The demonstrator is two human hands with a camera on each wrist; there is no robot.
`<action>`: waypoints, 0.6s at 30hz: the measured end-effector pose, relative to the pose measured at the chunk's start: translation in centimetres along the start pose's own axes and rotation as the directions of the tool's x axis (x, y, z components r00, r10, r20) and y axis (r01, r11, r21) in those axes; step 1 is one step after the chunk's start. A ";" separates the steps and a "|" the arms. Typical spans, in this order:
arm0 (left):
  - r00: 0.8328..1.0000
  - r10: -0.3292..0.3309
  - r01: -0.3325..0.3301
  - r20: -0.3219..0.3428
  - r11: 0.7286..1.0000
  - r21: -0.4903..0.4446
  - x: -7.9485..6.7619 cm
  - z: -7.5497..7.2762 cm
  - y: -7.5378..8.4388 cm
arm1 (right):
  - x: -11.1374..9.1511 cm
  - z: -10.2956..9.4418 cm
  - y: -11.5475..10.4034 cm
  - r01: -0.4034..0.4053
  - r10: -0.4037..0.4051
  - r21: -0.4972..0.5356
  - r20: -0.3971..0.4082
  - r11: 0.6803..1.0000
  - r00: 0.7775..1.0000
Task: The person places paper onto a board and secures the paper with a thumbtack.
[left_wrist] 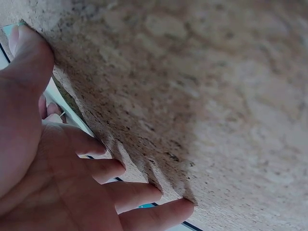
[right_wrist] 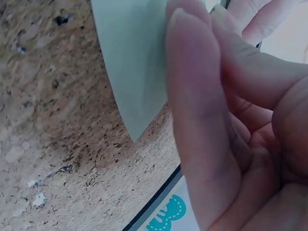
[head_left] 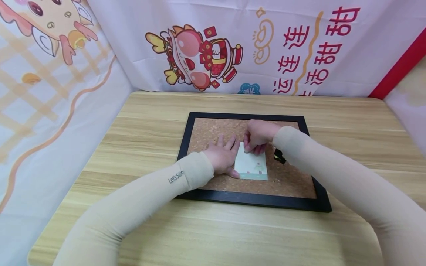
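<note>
A black-framed cork board (head_left: pixel 293 177) lies flat on the wooden table. On it is a pale green sheet of note paper (head_left: pixel 250 162) with a small printed picture along its lower edge. My left hand (head_left: pixel 222 157) rests on the cork with fingers spread, its thumb at the sheet's lower left corner. Near the sheet's top edge my right hand (head_left: pixel 257 136) has thumb and fingertips pinched together. A thin pin (left_wrist: pixel 62 114) shows by those fingertips in the left wrist view; its head is hidden. In the right wrist view one corner of the paper (right_wrist: pixel 134 96) stands out beside the fingers.
A small dark object with a gold patch (head_left: pixel 279 156) shows beside the right wrist, over the cork. Behind the table (head_left: pixel 149 125) hangs a printed cloth (head_left: pixel 133 44) with a cartoon figure and red lettering. Another patterned cloth (head_left: pixel 66 147) hangs along the left side.
</note>
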State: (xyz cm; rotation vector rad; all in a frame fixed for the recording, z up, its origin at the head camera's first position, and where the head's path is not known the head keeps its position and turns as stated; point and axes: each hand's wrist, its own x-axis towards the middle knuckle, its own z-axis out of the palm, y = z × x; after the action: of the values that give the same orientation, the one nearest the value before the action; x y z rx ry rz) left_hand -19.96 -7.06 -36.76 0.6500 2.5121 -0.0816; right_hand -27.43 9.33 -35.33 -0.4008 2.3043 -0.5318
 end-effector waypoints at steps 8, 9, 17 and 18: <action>1.000 -0.001 0.001 0.005 1.000 0.000 0.0 -0.1 0.0 | 0.2 -0.1 0.3 -0.022 0.022 -0.017 0.020 1.000 1.000; 1.000 -0.003 0.003 0.006 1.000 -0.001 0.0 -0.1 0.0 | 0.2 -0.2 0.4 -0.022 0.023 -0.014 0.020 1.000 1.000; 1.000 -0.011 0.011 0.009 1.000 0.007 0.1 0.0 0.1 | 0.7 -0.2 0.7 -0.052 0.051 0.014 0.030 0.999 0.998; 1.000 -0.011 0.011 0.008 1.000 0.006 0.2 0.0 0.1 | 0.7 -0.2 0.7 -0.054 0.054 0.013 0.031 0.998 0.998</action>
State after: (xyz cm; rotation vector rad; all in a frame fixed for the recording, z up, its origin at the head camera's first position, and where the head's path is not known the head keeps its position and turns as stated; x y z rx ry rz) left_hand -20.03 -6.92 -36.85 0.6369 2.5090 -0.0953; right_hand -28.12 9.72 -35.96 -0.3365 2.2737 -0.5115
